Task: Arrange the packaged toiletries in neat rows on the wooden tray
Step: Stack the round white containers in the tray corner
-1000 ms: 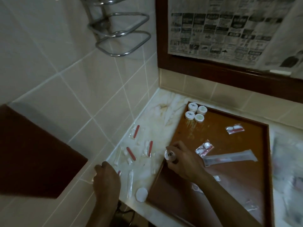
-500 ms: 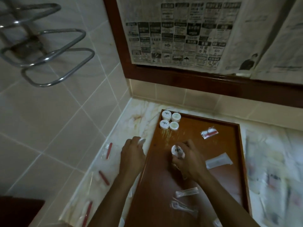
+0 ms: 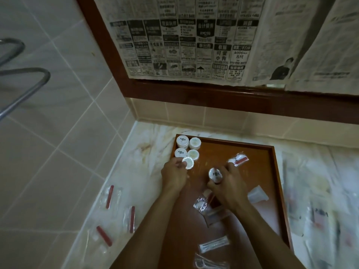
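I am reaching both forearms forward side by side. My left hand is pinching a small round white puck at its fingertips; my right hand is curling around another puck.

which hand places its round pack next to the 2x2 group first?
Probably left. The left hand holds a round pack right beside the four round packs; the right hand holds its pack farther out, mid-tray.

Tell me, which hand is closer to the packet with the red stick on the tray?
Right. The right hand sits just below the packet, nearly touching; the left hand is farther left.
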